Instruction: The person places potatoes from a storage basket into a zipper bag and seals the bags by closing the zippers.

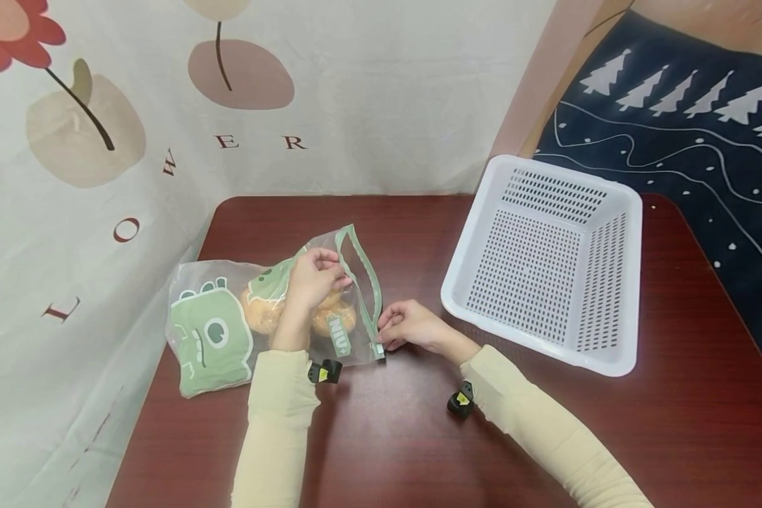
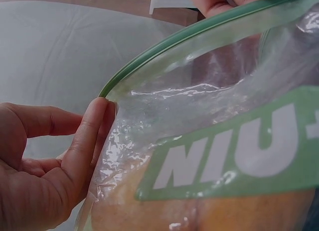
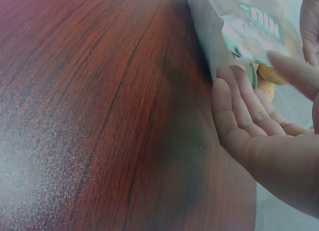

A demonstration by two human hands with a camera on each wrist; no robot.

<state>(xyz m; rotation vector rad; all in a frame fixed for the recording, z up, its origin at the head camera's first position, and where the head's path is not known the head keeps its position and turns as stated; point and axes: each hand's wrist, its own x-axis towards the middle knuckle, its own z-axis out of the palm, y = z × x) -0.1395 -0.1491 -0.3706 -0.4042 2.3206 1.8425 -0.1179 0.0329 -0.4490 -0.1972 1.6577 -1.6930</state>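
A clear zip bag (image 1: 216, 331) with green dinosaur prints lies on the left of the table. Round golden-brown pieces, perhaps buns (image 1: 263, 310), show inside it. Its green-edged mouth (image 1: 375, 282) gapes to the right. My left hand (image 1: 314, 279) pinches the bag's edge at the far end of the zip strip, thumb against fingers, as the left wrist view shows. At the near corner, beside the white slider (image 1: 378, 348), is my right hand (image 1: 415, 326). In the right wrist view its bent fingers (image 3: 249, 109) and thumb stand apart; whether they touch the bag is unclear.
A white perforated plastic basket (image 1: 540, 353) stands at the right back of the dark red wooden table (image 1: 419, 437), with nothing visible in it. Printed cloth (image 1: 381, 141) hangs behind and left of the table. A dark tree-patterned cloth (image 1: 660, 134) is at the right.
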